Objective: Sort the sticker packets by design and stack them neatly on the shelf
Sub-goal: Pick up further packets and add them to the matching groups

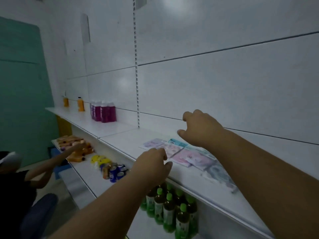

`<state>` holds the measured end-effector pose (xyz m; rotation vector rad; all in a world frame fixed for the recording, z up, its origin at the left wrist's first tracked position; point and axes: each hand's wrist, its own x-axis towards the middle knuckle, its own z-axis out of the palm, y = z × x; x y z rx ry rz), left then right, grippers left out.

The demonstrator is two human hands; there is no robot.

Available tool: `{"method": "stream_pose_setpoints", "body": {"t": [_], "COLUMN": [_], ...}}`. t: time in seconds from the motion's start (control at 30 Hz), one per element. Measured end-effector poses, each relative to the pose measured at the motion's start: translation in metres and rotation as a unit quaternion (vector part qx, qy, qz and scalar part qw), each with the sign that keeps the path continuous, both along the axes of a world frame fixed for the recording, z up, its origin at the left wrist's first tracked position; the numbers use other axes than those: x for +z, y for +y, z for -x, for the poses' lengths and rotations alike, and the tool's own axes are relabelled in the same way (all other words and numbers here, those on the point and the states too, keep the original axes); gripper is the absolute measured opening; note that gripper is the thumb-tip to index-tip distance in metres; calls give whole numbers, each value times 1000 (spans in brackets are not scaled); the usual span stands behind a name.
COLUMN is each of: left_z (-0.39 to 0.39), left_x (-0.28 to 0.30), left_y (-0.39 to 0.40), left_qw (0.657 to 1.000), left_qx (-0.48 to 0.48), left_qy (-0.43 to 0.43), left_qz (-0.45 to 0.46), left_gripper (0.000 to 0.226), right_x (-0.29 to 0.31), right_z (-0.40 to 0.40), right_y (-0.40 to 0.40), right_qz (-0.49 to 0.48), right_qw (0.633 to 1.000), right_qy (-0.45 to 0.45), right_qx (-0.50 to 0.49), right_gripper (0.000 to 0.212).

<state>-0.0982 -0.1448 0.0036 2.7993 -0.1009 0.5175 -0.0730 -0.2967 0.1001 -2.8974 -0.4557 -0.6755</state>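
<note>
Several flat sticker packets lie spread on the white shelf [120,140]: a pale lilac one [153,143] at the left, a teal one [178,142] behind, pink ones [188,156] in the middle, and a blurred greyish one [219,173] at the right. My left hand [151,167] hovers at the shelf's front edge, fingers loosely curled, close to the left packets and holding nothing. My right hand [200,128] is raised above the teal packet, fingers bent downward, nothing in it.
Purple bottles [103,111] and orange bottles [80,104] stand further left on the same shelf. Below are green-capped tea bottles [169,206], blue cans [117,170] and orange packs [77,145]. Another person [15,183] reaches toward the lower shelf at the left.
</note>
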Motion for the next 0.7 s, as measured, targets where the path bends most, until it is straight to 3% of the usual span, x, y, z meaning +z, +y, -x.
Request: {"method": "stream_pose_setpoints", "body": {"t": [0.2, 0.43, 0.57, 0.7], "left_z": [-90, -141, -152, -158], "left_x": [2, -2, 0, 1], "left_y": [-16, -58, -63, -62], "left_qw": [997, 983, 964, 954], "left_qx": [-66, -170, -242, -282], "left_qy": [12, 46, 59, 82], "left_qz": [23, -59, -93, -57], "left_gripper": [37, 66, 50, 41], "right_x": [-3, -14, -21, -32], "right_z": [-52, -54, -39, -23], "right_y": [9, -1, 0, 2], "right_qz": [10, -10, -26, -60], "right_qw": [998, 979, 957, 935], "right_qy": [4, 2, 6, 13], "right_qx": [-59, -206, -289, -349], "right_gripper": [50, 49, 49, 46]}}
